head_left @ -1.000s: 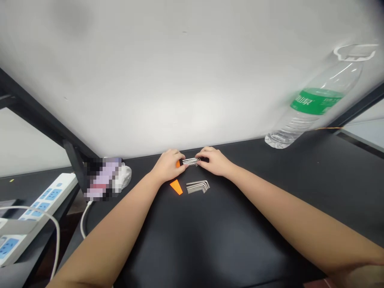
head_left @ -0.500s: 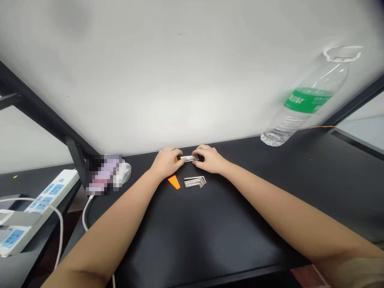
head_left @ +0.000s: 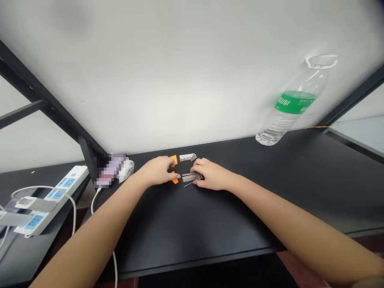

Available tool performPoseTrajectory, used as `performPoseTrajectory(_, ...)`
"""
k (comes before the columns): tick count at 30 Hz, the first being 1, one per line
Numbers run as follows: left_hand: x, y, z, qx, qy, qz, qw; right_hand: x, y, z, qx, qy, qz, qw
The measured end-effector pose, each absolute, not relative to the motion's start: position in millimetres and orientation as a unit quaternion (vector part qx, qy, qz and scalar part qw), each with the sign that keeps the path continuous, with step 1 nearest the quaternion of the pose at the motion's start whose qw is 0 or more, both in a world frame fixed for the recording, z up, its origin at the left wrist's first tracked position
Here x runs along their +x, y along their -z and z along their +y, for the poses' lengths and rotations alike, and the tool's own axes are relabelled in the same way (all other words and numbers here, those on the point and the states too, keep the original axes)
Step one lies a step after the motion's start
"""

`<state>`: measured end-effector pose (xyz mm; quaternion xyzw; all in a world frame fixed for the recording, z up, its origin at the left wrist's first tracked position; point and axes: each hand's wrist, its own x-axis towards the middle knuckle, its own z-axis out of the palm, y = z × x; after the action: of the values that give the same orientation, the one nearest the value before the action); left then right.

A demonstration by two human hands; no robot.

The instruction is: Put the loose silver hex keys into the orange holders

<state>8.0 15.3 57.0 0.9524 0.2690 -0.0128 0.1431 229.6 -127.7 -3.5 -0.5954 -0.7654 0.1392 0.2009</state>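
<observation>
Two sets of silver hex keys lie on the black table (head_left: 210,224). The far set (head_left: 187,157) sits in an orange holder (head_left: 174,159) near the table's back edge, with no hand on it. My left hand (head_left: 157,171) pinches a second orange holder (head_left: 175,180). My right hand (head_left: 208,175) has its fingers closed on the near bundle of hex keys (head_left: 189,177), right beside that holder. One thin key (head_left: 188,184) lies loose on the table just below the bundle.
A clear water bottle (head_left: 292,105) with a green label stands at the back right against the white wall. White power strips (head_left: 45,200) with cables lie at the left. A blurred object and crumpled white plastic (head_left: 126,170) sit at the back left by a black frame post.
Both hands left the far hex key set, now lying alone near the back edge, and came nearer to the second orange holder and key bundle. The camera shifted, so the scene slid left.
</observation>
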Motion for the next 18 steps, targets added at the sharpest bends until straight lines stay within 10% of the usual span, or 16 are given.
performPoseTrajectory(11, -19.2, -2.5, -0.6, 0.945, -0.115, 0.231, 0.201, 224.2, 17.4, -125.2, -0.614, -0.119, -0.741, 0.244)
performPoseTrajectory(18, -31.3, -52.7, -8.1, 0.877, -0.349, 0.214, 0.25, 231.8, 20.2, -120.7, -0.59, -0.124, -0.752, 0.266)
